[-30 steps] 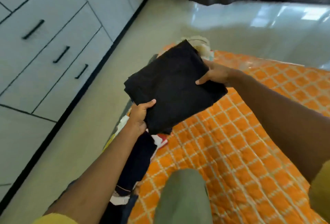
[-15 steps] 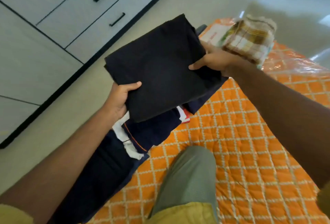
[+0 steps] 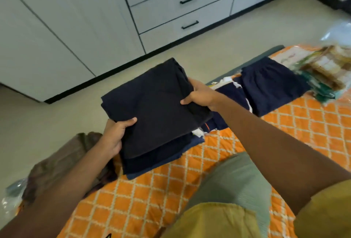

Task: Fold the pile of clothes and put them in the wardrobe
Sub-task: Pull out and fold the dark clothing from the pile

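The left hand [image 3: 114, 137] grips the near left corner of a folded black cotton garment [image 3: 155, 108], thumb on top and fingers curled beneath. The right hand [image 3: 199, 95] clamps the far right edge the same way. Held by opposite sides, the square fold stays flat and cannot spill open.

It hangs level over a stack of folded dark navy clothes [image 3: 152, 163] at the edge of the orange quilted bedspread with white lattice stitching [image 3: 133, 205]. Whether it already rests on the stack I cannot tell.

Along the same edge, to the right, a pair of navy shorts [image 3: 269, 86] lies flat. Beyond it, near the far right corner, sits a blurred checked cloth in clear wrapping [image 3: 326, 67]. A crumpled brown garment [image 3: 62, 161] lies by the left edge.

That edge faces the pale grey wardrobe with black-handled drawers [image 3: 190, 10], which probably explains the stack's place: a short carry once the folding is done.
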